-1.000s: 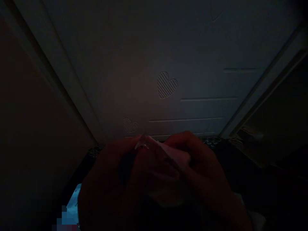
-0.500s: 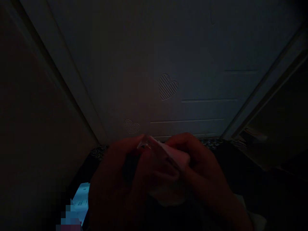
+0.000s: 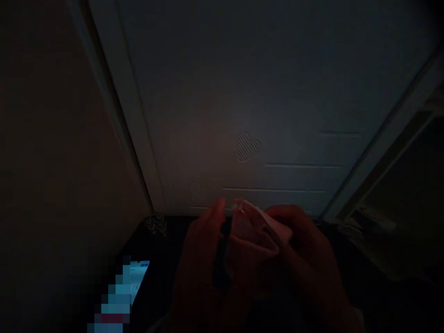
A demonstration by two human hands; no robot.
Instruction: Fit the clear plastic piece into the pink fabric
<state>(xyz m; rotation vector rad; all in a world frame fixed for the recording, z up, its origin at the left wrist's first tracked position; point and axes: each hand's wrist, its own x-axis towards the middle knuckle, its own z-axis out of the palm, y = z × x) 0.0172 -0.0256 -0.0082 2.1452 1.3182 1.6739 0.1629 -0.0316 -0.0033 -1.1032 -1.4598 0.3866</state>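
Observation:
In very dim light, my right hand [image 3: 307, 249] is closed on a small pale pouch [image 3: 255, 231], gripping its right side between thumb and fingers. The pouch looks folded or gaping, with a shiny clear plastic edge at its top left; its exact kind is too dark to make out. My left hand [image 3: 204, 249] is beside its left side, fingers raised and apart from the thumb, with a dark gap between. The left fingertips stand off the plastic edge. Whether the left thumb touches the pouch's lower side I cannot tell.
A pale door or panel [image 3: 208, 92] with engraved hearts and lines stands ahead. A brownish wall [image 3: 62, 138] rises at left. A lit screen [image 3: 138, 273], partly pixelated, glows at lower left. Dim items lie beyond the frame edge [image 3: 376, 219] at right.
The view has shifted, and both hands show further right. My left fingers have come away from the plastic edge, and more of the pouch's opening shows. My right hand keeps its grip.

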